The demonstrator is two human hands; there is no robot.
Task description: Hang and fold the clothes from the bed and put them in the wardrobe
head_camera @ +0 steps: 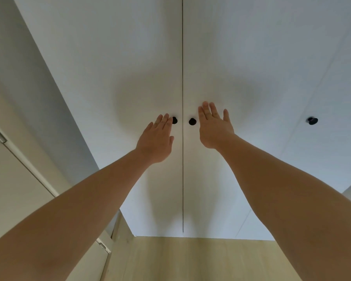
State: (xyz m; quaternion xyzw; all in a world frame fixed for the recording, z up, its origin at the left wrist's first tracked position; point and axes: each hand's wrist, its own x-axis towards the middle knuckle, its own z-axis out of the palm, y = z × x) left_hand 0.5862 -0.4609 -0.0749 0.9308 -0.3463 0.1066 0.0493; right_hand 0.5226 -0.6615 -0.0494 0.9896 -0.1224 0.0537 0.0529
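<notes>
The wardrobe point(130, 57) is seen shut, its two plain white doors met at a thin dark seam. A black round left knob point(175, 120) and right knob point(192, 121) are set just beside that seam; a third knob point(312, 120) is fixed well to the right.

The wardrobe point(130, 57) doors are plain white. Their round knobs point(192, 121) are black. The floor point(190, 260) is pale wood-grain beige.
</notes>
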